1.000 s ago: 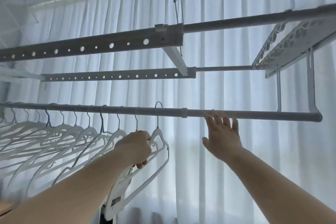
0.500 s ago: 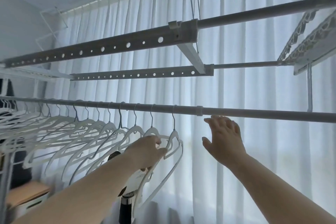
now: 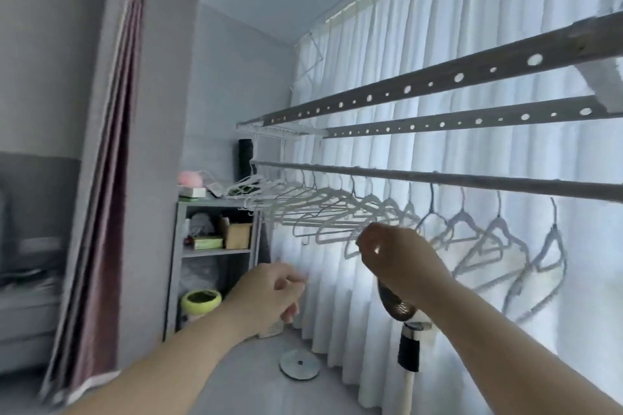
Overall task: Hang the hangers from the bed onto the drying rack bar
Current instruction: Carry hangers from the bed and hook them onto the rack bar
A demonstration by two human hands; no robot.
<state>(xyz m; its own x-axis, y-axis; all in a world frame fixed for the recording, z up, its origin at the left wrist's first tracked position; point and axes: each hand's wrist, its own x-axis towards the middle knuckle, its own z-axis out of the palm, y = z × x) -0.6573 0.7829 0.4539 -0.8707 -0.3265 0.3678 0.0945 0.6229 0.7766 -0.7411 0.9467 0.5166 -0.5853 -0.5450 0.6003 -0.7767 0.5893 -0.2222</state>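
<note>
Your left hand (image 3: 269,293), lower centre, is loosely curled and empty; your right hand (image 3: 397,256) has a grip too blurred to tell. The hangers (image 3: 498,225) hook over the drying rack bar (image 3: 438,177), hanging free.

White curtain (image 3: 371,44), grey shelf (image 3: 215,251) (cardboard box (image 3: 238,235) inside), yellow-green pot (image 3: 201,300), disc (image 3: 299,365) on floor
</note>
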